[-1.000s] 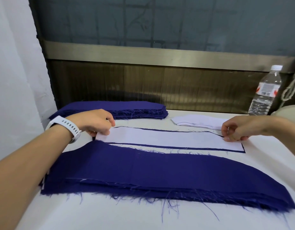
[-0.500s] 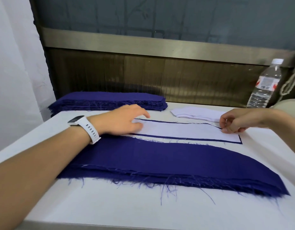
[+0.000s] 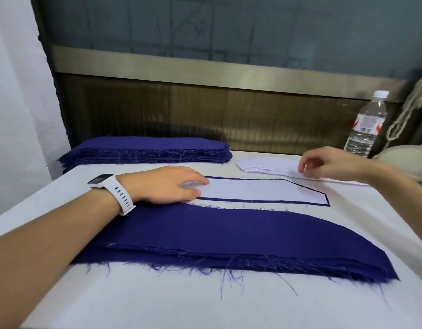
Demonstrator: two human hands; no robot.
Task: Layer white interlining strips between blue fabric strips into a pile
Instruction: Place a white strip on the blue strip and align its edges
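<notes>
L hand (image 3: 167, 186) lies flat, fingers straight, pressing the white strip (image 3: 264, 189) down on its blue strip (image 3: 252, 200), mid-table. We want even blue margins all round, so no sliding. R hand (image 3: 328, 163) curls over the white stack (image 3: 264, 165); can't tell if it pinches one. Take just one.

Soft, even light fills the scene, bright and matte on the white table (image 3: 157, 305), while the wall (image 3: 13, 115) at left washes out almost to white. Shadows are faint: a dark smudge on the brown panel (image 3: 181, 115) behind the far blue stack (image 3: 146, 148), and thin shade beneath the frayed edge of the near blue pile (image 3: 229, 233). The dark pane (image 3: 229, 27) above is dim. The wide lens bows the metal rail (image 3: 205, 72) and stretches the left forearm (image 3: 39, 257) at the corner. The right hand (image 3: 328, 162) is slightly blurred, and the water bottle (image 3: 366, 124) looks soft near the edge
</notes>
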